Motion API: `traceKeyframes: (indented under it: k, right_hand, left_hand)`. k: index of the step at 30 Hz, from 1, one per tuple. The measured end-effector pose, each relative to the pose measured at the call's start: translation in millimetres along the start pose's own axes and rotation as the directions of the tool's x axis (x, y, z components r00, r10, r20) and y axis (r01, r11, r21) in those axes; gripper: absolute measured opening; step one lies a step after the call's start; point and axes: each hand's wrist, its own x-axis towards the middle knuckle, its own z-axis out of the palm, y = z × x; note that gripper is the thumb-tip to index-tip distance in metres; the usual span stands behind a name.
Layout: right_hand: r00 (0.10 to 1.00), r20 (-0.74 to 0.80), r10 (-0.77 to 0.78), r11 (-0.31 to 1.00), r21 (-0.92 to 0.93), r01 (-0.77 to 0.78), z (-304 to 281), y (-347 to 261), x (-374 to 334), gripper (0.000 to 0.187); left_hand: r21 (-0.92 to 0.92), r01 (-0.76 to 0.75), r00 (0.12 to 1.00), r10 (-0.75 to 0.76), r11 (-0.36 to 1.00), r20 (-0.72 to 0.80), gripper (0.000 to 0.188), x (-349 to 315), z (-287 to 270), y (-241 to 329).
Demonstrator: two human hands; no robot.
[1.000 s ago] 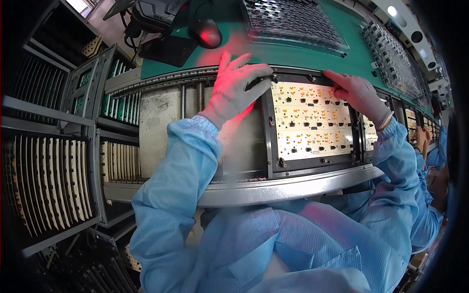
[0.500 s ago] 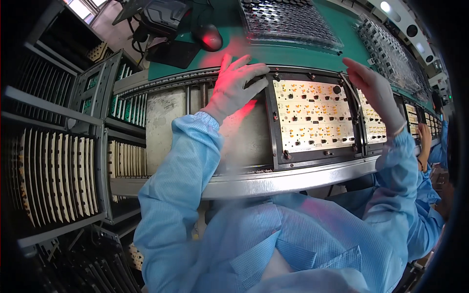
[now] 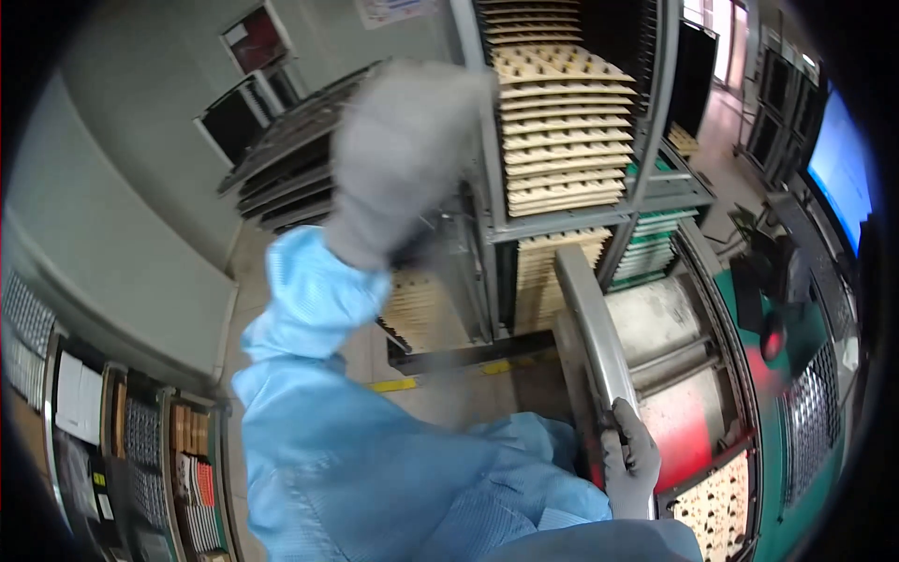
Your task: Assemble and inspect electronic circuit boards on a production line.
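My left hand (image 3: 398,155), in a grey glove, is raised and smeared by motion. It is in front of a stack of black frames (image 3: 281,159), beside the rack of cream panels. Its fingers are too blurred to read, and contact with the frames cannot be made out. My right hand (image 3: 632,459), also gloved, rests on the conveyor's silver rail (image 3: 604,347) with its fingers slightly apart. Beyond that hand, a cream circuit panel (image 3: 714,506) with dark parts lies in a black frame on the conveyor.
A metal rack (image 3: 552,228) holds several cream panels (image 3: 567,131), with green boards (image 3: 646,248) lower down. A monitor (image 3: 836,169) and a mouse (image 3: 773,345) are at the right. Shelves (image 3: 192,468) with boxes stand at the lower left, along a grey wall (image 3: 122,206).
The view has swung left from the conveyor to the rack and black frames. My left hand has left the conveyor and lifted; my right hand has come down onto the rail.
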Motion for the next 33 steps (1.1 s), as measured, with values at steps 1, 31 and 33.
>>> traceKeyframes:
  k: [1,31,33]
  right_hand:
    - [0.997,0.068,-0.034,0.999,0.005,0.034,4.1,-0.2,3.0,0.033]
    - [0.96,0.152,-0.236,0.067,0.988,-0.14,44.0,-4.6,29.2,0.081]
    - [0.975,-0.217,-0.055,0.475,0.853,0.217,17.9,-15.2,35.5,0.079]
  left_hand:
    - [0.289,0.05,0.997,-0.065,0.956,0.04,0.041,-7.5,-25.8,-27.5]
    - [-0.693,0.703,0.328,-0.795,-0.156,0.511,0.042,-135.3,-108.7,22.4]
    - [-0.522,0.836,0.336,-0.594,-0.171,0.731,0.039,-117.1,-69.1,51.2]
